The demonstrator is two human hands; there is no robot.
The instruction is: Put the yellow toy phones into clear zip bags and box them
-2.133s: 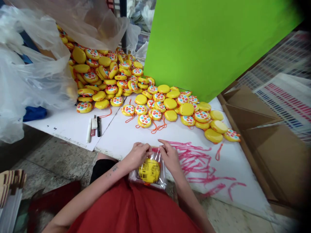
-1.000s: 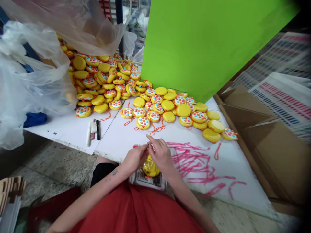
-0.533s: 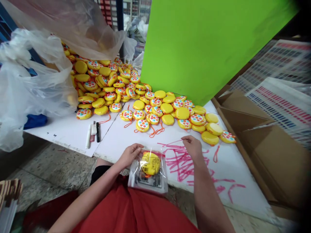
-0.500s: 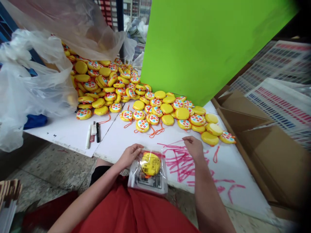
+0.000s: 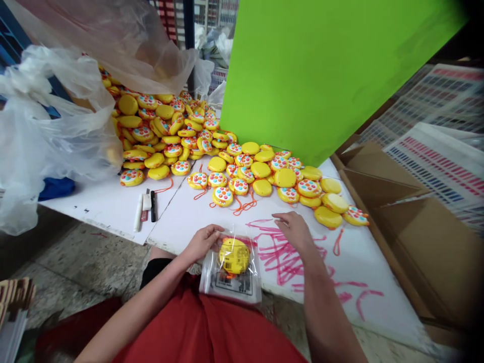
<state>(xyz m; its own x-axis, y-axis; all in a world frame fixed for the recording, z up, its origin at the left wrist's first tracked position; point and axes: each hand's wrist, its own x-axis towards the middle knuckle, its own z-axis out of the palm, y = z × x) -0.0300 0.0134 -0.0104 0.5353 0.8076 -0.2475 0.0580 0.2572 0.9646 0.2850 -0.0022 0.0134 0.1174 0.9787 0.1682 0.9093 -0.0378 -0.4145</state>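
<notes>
My left hand (image 5: 204,242) pinches the upper left corner of a clear zip bag (image 5: 251,275) at the table's front edge. Inside the bag lies a round yellow toy (image 5: 233,254), plain side up, over printed black markings. My right hand (image 5: 294,231) hovers over pink marker scribbles (image 5: 278,252) on the white tabletop, fingers stretched to the left and apart, with nothing visible in them. Just beyond it are loose yellow toys (image 5: 284,177), some showing white faces with coloured dots, some with orange cords.
A big pile of the same toys (image 5: 162,126) spills from a clear plastic sack (image 5: 75,141) at the left. Markers (image 5: 153,205) lie in front of it. A green board (image 5: 302,75) stands at the back. An open cardboard box (image 5: 423,242) borders the right. A loose orange cord (image 5: 338,243) lies nearby.
My right hand has moved slightly left and its fingers have spread from a pinch. My left hand and the bag stay in place.
</notes>
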